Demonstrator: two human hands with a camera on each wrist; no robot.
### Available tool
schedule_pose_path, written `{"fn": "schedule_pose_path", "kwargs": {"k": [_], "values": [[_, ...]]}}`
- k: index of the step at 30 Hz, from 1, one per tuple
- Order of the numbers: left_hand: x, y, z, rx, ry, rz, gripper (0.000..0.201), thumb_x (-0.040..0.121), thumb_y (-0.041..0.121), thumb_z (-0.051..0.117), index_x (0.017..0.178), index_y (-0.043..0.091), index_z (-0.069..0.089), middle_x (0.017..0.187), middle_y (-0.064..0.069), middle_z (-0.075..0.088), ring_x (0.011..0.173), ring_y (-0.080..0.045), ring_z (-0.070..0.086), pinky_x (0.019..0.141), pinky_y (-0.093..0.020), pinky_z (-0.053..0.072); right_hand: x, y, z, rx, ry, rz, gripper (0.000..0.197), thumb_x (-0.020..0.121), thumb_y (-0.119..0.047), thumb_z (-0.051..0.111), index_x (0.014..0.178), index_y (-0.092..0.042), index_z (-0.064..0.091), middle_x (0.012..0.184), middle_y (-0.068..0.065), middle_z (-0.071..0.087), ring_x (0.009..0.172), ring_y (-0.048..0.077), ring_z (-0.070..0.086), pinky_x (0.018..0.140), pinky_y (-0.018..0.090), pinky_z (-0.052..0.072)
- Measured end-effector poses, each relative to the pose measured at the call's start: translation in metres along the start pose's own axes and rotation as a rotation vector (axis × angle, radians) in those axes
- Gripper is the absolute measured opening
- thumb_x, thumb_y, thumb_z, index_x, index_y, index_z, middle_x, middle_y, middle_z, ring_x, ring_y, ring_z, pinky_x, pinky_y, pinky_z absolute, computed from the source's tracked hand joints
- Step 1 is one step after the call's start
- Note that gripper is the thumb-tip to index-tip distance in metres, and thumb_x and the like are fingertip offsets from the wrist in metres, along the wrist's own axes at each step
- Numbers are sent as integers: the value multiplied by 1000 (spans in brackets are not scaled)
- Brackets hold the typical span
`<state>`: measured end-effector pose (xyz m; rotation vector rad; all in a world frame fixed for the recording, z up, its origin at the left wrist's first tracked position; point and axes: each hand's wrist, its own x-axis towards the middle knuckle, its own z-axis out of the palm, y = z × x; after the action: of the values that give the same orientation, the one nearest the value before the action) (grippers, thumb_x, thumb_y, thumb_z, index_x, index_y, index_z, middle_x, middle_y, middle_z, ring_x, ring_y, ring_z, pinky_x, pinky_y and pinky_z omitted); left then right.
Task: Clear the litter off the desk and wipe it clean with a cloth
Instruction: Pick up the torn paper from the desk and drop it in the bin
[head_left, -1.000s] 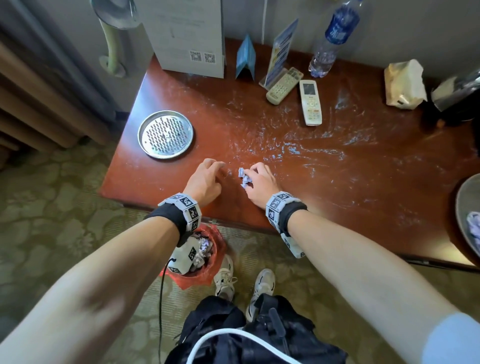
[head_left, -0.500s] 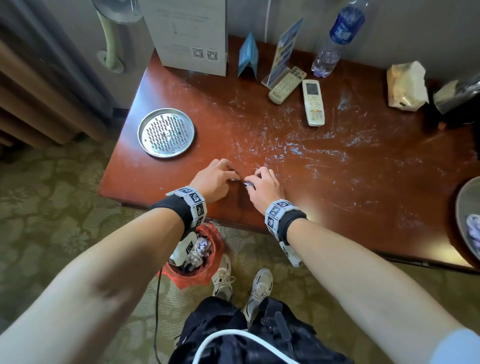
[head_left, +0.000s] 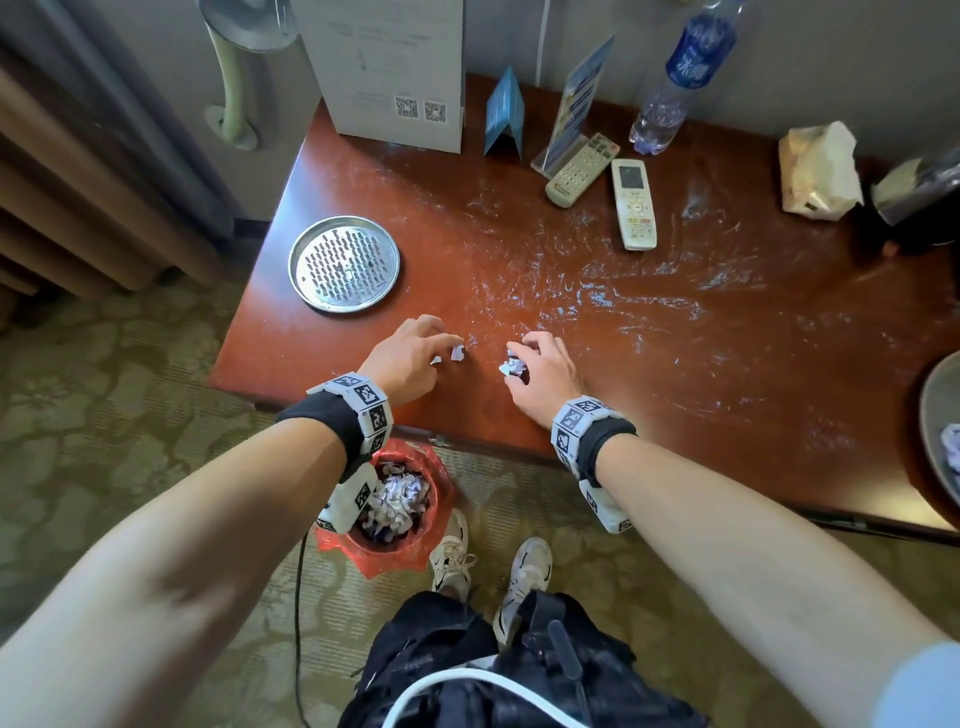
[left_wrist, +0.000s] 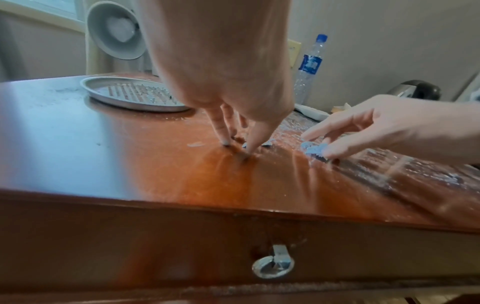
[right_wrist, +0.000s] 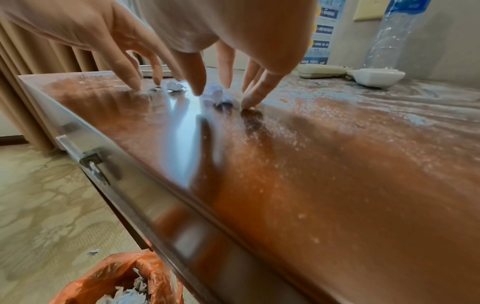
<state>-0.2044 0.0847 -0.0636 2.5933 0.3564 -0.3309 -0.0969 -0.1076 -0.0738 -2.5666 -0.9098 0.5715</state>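
Observation:
On the red-brown desk (head_left: 727, 415) my left hand (head_left: 415, 356) stands with straight fingers, tips on the wood beside two tiny paper scraps (head_left: 457, 353). In the left wrist view its fingertips (left_wrist: 226, 143) press the surface by a scrap (left_wrist: 245, 145). A little to the right, my right hand (head_left: 543, 366) claws over a crumpled bluish paper wad (head_left: 514, 366), thumb and fingers closing on it (right_wrist: 215, 93). Whitish smears (head_left: 597, 299) cover the desk's middle. A red-lined bin (head_left: 397, 504) with crumpled paper stands on the floor under the front edge. No cloth shows.
A perforated metal tray (head_left: 344, 264) lies at the left. Along the back stand sign cards (head_left: 395, 67), two remotes (head_left: 635, 203), a water bottle (head_left: 675, 78), a tissue pack (head_left: 818, 169) and a dark kettle (head_left: 914, 202). A dish (head_left: 943, 431) juts in at the right edge.
The hands, fingertips together half a second ago, have drawn apart. The left hand slid left; small scraps now lie by its fingertips, and the wad stays under the right hand.

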Motion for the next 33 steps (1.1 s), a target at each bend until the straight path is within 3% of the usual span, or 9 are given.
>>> {"fn": "schedule_pose_path", "kwargs": {"k": [5, 9, 13, 18, 26, 33], "values": [[7, 9, 2, 77, -13, 100, 51, 86, -5, 48, 131, 14, 63, 136, -6, 52, 121, -27, 45, 96, -45, 46, 5, -5, 5, -71, 25, -68, 28, 97, -20, 53, 121, -14, 66, 125, 2, 53, 116, 22, 43, 90, 37, 46], [10, 8, 5, 80, -6, 109, 33, 94, 2, 51, 121, 10, 69, 122, -7, 59, 112, -28, 52, 92, -43, 48, 9, -9, 9, -73, 60, -76, 24, 96, -14, 52, 113, -9, 69, 116, 3, 56, 109, 22, 47, 85, 35, 45], [10, 11, 8, 17, 40, 43, 22, 97, 10, 54, 110, 8, 71, 114, -9, 59, 104, -30, 58, 89, -42, 48, 13, -12, 11, -51, 62, -77, 22, 94, -10, 52, 107, -7, 70, 111, 6, 59, 105, 23, 50, 86, 33, 41], [10, 12, 8, -22, 31, -5, 19, 92, 7, 55, 98, 8, 73, 105, -8, 61, 99, -30, 60, 88, -41, 48, 16, -17, 13, -25, 79, -47, 18, 90, -6, 55, 95, -5, 72, 101, 10, 62, 99, 28, 55, 82, 35, 44], [12, 24, -2, -19, -39, -100, 12, 82, 7, 60, 75, 17, 61, 98, -4, 61, 93, -29, 60, 82, -34, 48, 19, -31, 5, -39, -16, 74, 19, 90, -8, 51, 96, -7, 70, 104, 9, 62, 99, 30, 57, 84, 32, 40], [-6, 32, -9, -82, 18, -205, 14, 85, 7, 59, 87, 10, 72, 104, -8, 65, 99, -30, 60, 87, -36, 48, 8, -29, -15, 11, 24, 117, 20, 92, -8, 52, 97, -9, 71, 109, 8, 64, 104, 29, 58, 87, 29, 41]]}}
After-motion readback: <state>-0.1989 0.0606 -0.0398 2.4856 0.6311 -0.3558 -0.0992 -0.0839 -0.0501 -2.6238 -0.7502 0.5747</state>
